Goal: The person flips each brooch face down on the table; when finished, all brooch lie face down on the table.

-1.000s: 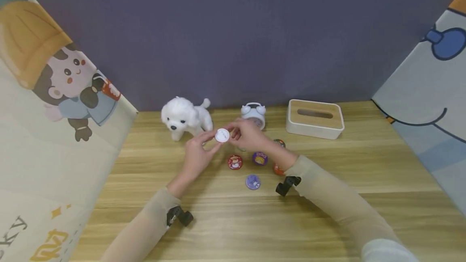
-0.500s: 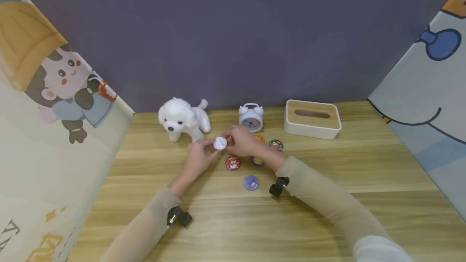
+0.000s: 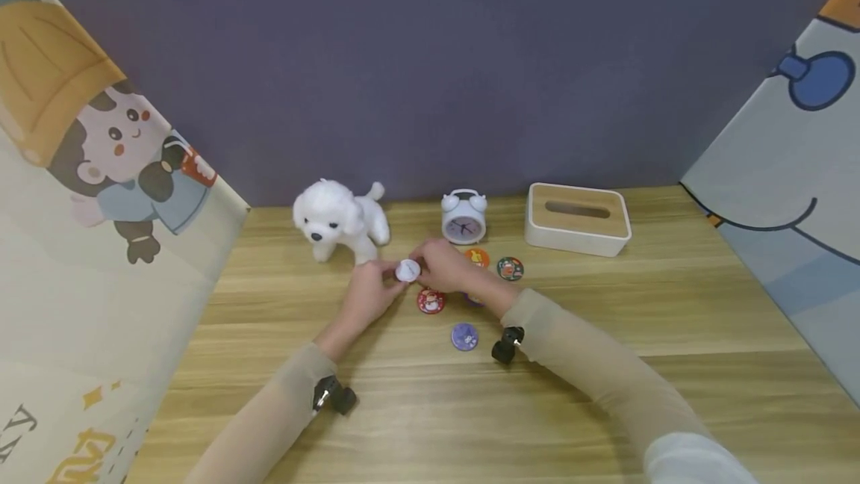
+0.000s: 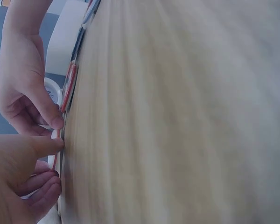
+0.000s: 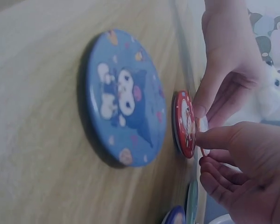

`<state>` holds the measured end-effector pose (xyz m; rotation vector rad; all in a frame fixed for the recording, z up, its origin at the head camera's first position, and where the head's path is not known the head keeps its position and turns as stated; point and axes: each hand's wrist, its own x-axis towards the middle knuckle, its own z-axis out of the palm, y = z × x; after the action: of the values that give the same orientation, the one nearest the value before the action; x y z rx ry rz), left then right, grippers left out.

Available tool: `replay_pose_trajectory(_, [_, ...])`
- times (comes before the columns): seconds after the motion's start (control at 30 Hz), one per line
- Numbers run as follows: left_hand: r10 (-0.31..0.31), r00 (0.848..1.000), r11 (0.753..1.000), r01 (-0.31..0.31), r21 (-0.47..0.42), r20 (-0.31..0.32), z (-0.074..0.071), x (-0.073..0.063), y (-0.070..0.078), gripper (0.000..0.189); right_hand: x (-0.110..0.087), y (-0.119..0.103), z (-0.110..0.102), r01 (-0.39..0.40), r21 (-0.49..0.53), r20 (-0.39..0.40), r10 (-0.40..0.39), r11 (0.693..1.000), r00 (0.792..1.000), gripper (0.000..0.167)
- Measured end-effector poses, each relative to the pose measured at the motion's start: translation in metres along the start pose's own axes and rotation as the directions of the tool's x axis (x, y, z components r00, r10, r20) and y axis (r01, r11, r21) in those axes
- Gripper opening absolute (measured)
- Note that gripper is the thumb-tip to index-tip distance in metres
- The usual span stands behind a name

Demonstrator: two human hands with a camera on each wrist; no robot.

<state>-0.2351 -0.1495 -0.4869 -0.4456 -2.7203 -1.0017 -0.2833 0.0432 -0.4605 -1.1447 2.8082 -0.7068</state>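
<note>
A round pin badge [image 3: 407,270] is held low over the table, its white back facing up. My left hand [image 3: 372,291] pinches its left edge between thumb and fingers. On the other side my right hand [image 3: 445,266] pinches the right edge. In the left wrist view the badge [image 4: 55,161] shows edge-on with a reddish rim. A red badge [image 3: 431,301] lies just in front of the hands, and a purple-blue badge [image 3: 464,336] lies nearer. Orange [image 3: 478,258] and dark green [image 3: 510,269] badges lie right of the right hand. A purple badge [image 3: 474,300] is mostly hidden under the right forearm.
Behind the hands stand a white plush dog [image 3: 341,221] and a white alarm clock [image 3: 463,219]. A white tissue box [image 3: 578,219] with a wooden top is at the back right. Printed panels [image 3: 60,260] flank the wooden table [image 3: 416,424].
Both hands have come down and slightly nearer with the badge between them. The right hand has left the front of the clock, whose face now shows. Badges on the table stay put.
</note>
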Motion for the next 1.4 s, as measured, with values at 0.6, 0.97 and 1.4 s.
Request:
replay_pose_trajectory(0.6, [-0.06,0.997,0.998,0.06,0.009,0.056,-0.017,0.006,0.012,0.032,-0.007,-0.007,-0.007,-0.113,-0.003,0.035,0.113,0.994,0.993,0.04])
replay_pose_trajectory(0.97, [-0.038,0.985,0.996,0.05,-0.068,0.17,-0.032,-0.005,0.044,0.031,-0.047,0.0,-0.041,-0.069,0.045,-0.032,0.07,0.997,0.997,0.032])
replay_pose_trajectory(1.4, [0.009,0.972,1.0,-0.003,-0.027,0.234,-0.019,-0.021,0.064,0.04,-0.071,-0.006,-0.035,-0.026,0.062,-0.004,0.027,0.998,1.0,0.034])
